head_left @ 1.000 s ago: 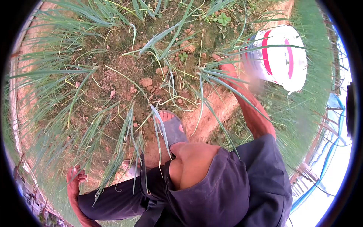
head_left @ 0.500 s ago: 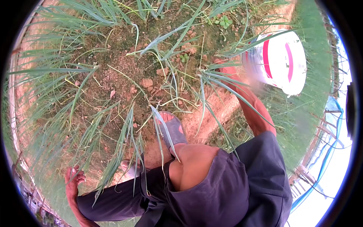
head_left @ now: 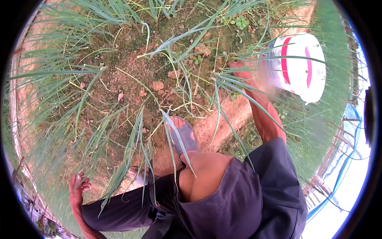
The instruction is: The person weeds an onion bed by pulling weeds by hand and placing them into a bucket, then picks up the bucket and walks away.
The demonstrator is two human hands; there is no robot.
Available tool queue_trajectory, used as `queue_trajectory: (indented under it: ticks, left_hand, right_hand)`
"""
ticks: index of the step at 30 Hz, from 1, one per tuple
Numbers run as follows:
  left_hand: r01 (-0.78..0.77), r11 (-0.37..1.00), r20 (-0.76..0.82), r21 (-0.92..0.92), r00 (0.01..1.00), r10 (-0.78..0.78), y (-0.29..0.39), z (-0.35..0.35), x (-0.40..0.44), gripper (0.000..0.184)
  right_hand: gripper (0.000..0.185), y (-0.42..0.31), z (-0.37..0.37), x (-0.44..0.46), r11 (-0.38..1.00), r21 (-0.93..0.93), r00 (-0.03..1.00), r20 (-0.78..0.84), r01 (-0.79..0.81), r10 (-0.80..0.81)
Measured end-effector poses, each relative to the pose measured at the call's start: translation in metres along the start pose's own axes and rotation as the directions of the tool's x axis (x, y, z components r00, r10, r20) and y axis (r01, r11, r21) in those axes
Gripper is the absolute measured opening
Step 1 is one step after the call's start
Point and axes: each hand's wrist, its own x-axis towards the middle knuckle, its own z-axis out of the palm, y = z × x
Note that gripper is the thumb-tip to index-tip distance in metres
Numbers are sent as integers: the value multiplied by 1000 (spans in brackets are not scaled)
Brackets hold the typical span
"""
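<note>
My left hand (head_left: 80, 184) is at the lower left, beside the green leaves, its fingers loosely curled with nothing visible in them. My right hand (head_left: 243, 71) reaches down among the leaves of an onion-like plant (head_left: 223, 77), just left of a white bucket (head_left: 298, 67) with red and pink stripes. Leaves cover part of that hand, and its fingertips are hidden. Brown soil with small clods (head_left: 157, 85) lies between the two hands.
My sandalled foot (head_left: 184, 137) stands on the soil below centre, with the other foot (head_left: 137, 174) to its left. Long leaves (head_left: 135, 139) hang over my dark trousers. Dense green plants (head_left: 59, 111) line the left side, and blue piping (head_left: 346, 163) runs at the right.
The view has shifted slightly, so the plants and bucket appear a little further right and lower. My right hand stays among the leaves by the bucket; my left hand has hardly moved.
</note>
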Motion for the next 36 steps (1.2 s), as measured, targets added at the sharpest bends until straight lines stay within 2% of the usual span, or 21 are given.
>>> queue_trajectory:
  ticks: [3, 6, 9, 12, 16, 17, 18, 19, 21, 22, 24, 25, 26, 27, 28, 29, 30, 31, 33, 35, 36]
  left_hand:
    - [8, 1000, -10, -9, 1000, -8, 1, 1, -1, 52]
    - [-3, 1000, -9, -2, 1000, 3, 2, 2, -7, 53]
    - [-94, 995, 7, -37, 996, 94, -14, -1, -19, 56]
    - [-32, 999, 20, 10, 999, 32, -16, -2, -27, 58]
    - [-34, 999, 118, 32, 993, 30, -13, -1, -28, 56]
    - [-53, 998, 136, 29, 989, 48, -11, 0, -25, 55]
    - [-72, 997, 155, 25, 986, 67, -8, 1, -21, 54]
    - [-113, 993, 148, 44, 983, 106, -7, 3, -16, 52]
    - [-188, 979, 128, 82, 976, 177, -3, 3, -10, 49]
    - [-207, 976, 118, 71, 973, 198, -2, 0, -11, 49]
    - [-233, 972, 91, 28, 969, 230, -7, 2, -14, 49]
    - [-223, 975, 76, -6, 972, 223, -10, 1, -16, 54]
    - [-192, 981, 76, 12, 979, 190, -9, 0, -16, 55]
    - [-160, 987, 71, 30, 985, 158, -5, 2, -20, 57]
    - [-126, 991, 66, 46, 990, 122, -3, 4, -22, 58]
    - [-128, 989, 52, 70, 991, 125, -3, 5, -23, 58]
    - [-133, 986, 38, 96, 991, 130, -2, 5, -23, 59]
    - [-136, 984, 21, 116, 991, 135, -2, 6, -25, 60]
    - [-104, 992, 7, 74, 995, 104, -4, 5, -26, 60]
    - [-66, 997, 1, 35, 998, 66, -7, 4, -29, 59]
    - [-49, 999, 4, 22, 999, 49, -8, 2, -29, 58]
  right_hand:
    - [27, -11, 4, 4, 915, -399, 997, 3, 69, -74]
    - [25, -15, 3, 3, 893, -443, 991, -53, 84, -120]
    - [23, -10, -5, -12, 944, -308, 959, -214, 114, -185]
    - [22, -3, -27, -50, 964, -128, 842, -469, 233, -266]
    - [16, -43, -161, -151, 865, 491, 888, -346, -104, 303]
    - [16, -30, -196, -161, 875, 464, 856, -391, -135, 339]
    - [21, -18, -223, -166, 853, 515, 733, -613, 88, 294]
    - [26, -11, -256, -165, 942, 329, 576, -760, -61, 303]
    - [53, 7, -301, -158, 952, 129, 621, -731, -278, 281]
    - [59, 22, -300, -148, 793, -364, 472, -875, -490, -110]
    - [48, 19, -285, -165, 771, -502, 392, -849, -391, -354]
    - [35, 6, -264, -176, 854, -460, 506, -811, -242, -293]
    - [29, -9, -236, -183, 959, -224, 726, -687, -176, -28]
    - [24, -29, -211, -186, 999, -36, 875, -484, -31, 10]
    - [18, -22, -181, -174, 993, -116, 988, -151, -3, -14]
    - [17, 7, -139, -160, 972, 16, 971, 42, 234, -234]
    - [19, -3, -120, -151, 996, 74, 954, 291, 54, -74]
    - [19, -10, -94, -143, 814, 544, 947, 321, -204, 23]
    - [20, 10, -35, -103, 148, 937, 944, 292, -315, 156]
    - [24, 3, -17, -76, -4, 990, 983, 139, -140, 123]
    - [27, -13, -13, -68, 217, 976, 1000, -26, 28, -10]
